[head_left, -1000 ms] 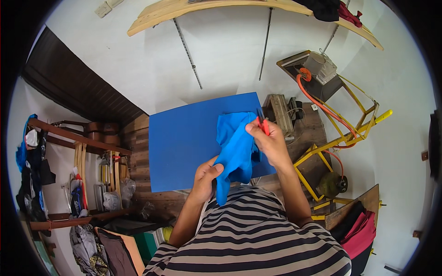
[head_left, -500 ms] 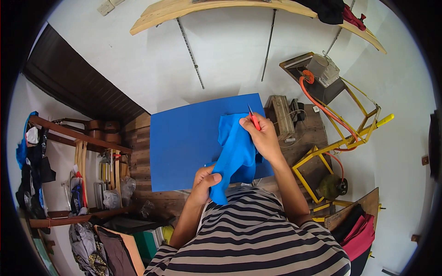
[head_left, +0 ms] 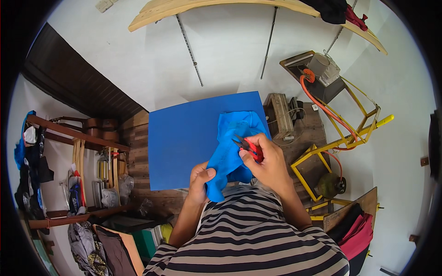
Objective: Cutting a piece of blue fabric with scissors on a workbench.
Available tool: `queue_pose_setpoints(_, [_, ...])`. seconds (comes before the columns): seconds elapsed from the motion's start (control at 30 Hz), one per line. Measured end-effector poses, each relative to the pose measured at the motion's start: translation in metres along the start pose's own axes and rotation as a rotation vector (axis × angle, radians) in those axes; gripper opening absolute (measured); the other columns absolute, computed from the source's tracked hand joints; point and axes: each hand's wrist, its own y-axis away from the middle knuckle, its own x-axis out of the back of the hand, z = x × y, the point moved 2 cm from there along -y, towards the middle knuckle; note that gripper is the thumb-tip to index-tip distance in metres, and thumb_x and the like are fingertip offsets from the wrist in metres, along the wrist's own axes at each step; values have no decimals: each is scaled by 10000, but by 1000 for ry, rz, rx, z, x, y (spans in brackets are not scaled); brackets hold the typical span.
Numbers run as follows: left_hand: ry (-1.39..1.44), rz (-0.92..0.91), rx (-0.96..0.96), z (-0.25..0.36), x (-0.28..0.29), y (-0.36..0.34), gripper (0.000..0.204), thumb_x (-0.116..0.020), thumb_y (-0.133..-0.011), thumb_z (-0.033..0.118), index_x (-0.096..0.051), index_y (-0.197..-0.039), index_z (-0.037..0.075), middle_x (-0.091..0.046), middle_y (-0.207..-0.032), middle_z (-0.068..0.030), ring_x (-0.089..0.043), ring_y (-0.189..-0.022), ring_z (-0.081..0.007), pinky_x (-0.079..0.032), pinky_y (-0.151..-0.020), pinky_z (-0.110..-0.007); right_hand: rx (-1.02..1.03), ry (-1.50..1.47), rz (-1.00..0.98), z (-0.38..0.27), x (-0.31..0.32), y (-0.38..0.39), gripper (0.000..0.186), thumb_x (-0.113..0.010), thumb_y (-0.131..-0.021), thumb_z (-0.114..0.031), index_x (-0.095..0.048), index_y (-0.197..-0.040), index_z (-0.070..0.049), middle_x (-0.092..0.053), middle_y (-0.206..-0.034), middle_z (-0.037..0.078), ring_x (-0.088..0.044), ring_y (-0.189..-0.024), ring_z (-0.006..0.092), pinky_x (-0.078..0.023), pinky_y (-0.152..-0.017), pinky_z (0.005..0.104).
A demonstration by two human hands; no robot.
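Bright blue cloth [head_left: 230, 138], seemingly a garment piece, hangs between my hands and lies partly over the blue tabletop [head_left: 184, 138]. My left hand [head_left: 201, 182] pinches its lower left edge, thumb on top. In my right hand [head_left: 267, 161] are small red-handled snips [head_left: 251, 151], their dark blades parted and pointing left over the cloth. Whether the blades touch the fabric I cannot tell. Part of the cloth hangs below the table's front edge, close to my striped shirt.
To the right of the table stand a wooden crate [head_left: 279, 117] and a yellow metal frame [head_left: 317, 154] with an orange hose [head_left: 322, 108]. A cluttered shelf rack [head_left: 78, 133] is on the left. Overhead at the wall runs a wooden shelf [head_left: 221, 6].
My right hand has come down and turned, letting go of the cloth's upper part. The snips now point left with parted blades. My left hand has shifted slightly left and up with the cloth.
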Motion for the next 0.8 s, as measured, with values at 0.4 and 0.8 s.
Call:
queue_pose_setpoints(0.4, [-75, -81, -8, 4, -3, 1, 420, -581, -811, 293, -602, -970, -95, -623, -761, -88, -554, -587, -118, -443, -529, -241, -9, 5, -45, 0, 3, -2, 190, -678, -799, -97, -551, -909, -8, -590, -694, 88, -544, -579, 143, -438, -555, 273])
queue_pose_setpoints(0.8, [-29, -104, -18, 4, -15, 0, 362, -569, -840, 243, -600, -1004, -79, -582, -733, -44, -504, -580, -86, -394, -511, -227, 55, 54, -31, -4, 6, 0, 217, -692, -775, -98, -553, -917, -11, -589, -702, 104, -570, -582, 185, -454, -559, 290])
